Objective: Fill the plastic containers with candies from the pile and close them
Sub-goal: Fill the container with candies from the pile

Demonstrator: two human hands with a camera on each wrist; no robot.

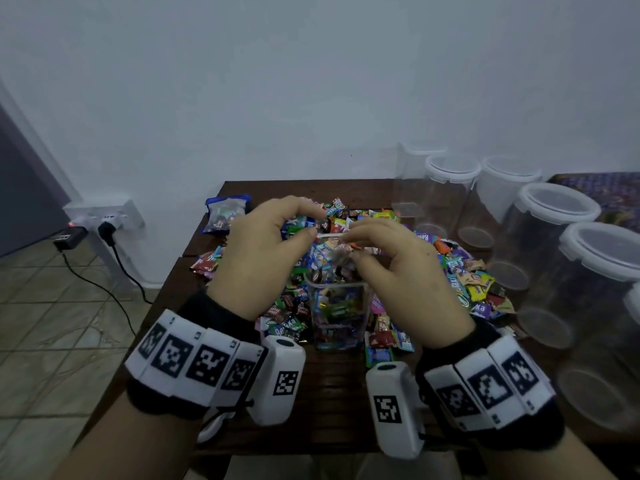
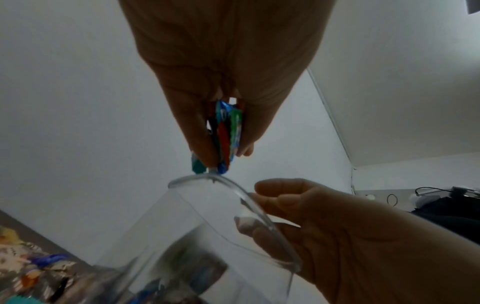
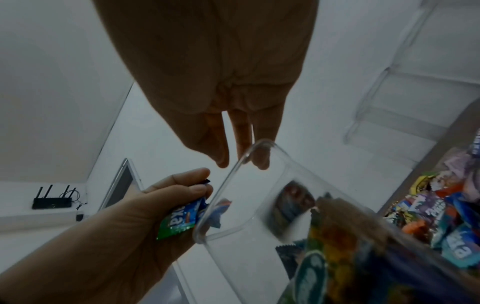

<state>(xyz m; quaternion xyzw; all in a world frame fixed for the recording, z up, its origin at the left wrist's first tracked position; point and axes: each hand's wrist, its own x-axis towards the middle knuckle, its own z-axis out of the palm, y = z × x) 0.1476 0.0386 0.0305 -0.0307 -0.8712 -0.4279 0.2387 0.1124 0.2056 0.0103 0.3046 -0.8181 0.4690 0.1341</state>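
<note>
"Relaxa" on green candy wrapper [image 1: 285, 325]

Dim bluish light, blurred wide-angle edges

A white power strip [image 1: 104, 216] with a black plug [image 1: 106, 232] and adapter [image 1: 71, 238] sits left of the dark wooden counter [image 1: 332, 393]; a black cable [image 1: 100, 289] trails across the tiled floor [image 1: 45, 323].

container mouth [image 1: 334, 237]: open on top, both hands crowd the rim | pile [image 1: 464, 275]: hems container left, right and behind | lidded jars [image 1: 554, 216]: row walls off table's right side | front: bare table strip [image 1: 332, 386] between wrists, passable
</note>
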